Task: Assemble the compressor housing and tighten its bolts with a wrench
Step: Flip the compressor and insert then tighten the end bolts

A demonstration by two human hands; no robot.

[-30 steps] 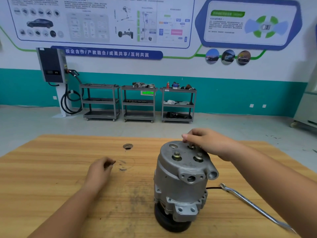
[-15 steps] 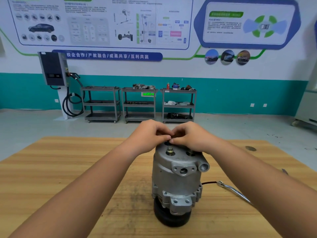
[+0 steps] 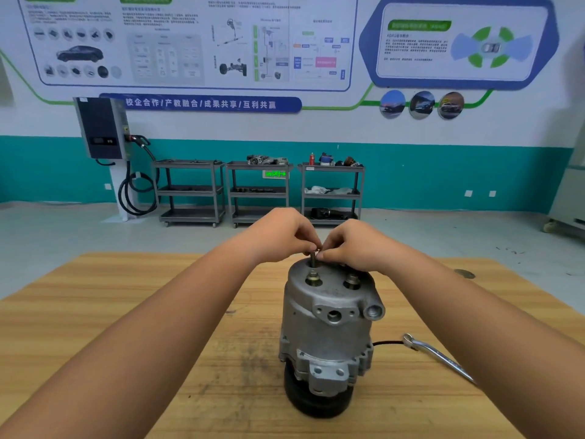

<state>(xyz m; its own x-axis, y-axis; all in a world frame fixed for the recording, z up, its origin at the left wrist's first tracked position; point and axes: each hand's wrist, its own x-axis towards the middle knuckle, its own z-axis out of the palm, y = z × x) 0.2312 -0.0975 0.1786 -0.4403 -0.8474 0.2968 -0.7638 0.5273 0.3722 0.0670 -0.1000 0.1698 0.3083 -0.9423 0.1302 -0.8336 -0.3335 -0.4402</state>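
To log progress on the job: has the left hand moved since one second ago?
Yes. The left hand rose from the table, rightward, to the compressor top, where it pinches a bolt.

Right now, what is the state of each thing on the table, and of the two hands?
compressor housing, upright on its black pulley.
far bolt, standing proud of its hole, not driven home.
two near bolts, sitting in their holes.
wrench, lying flat on the table, untouched.
left hand, pinches the far bolt.
right hand, pinches the far bolt too.
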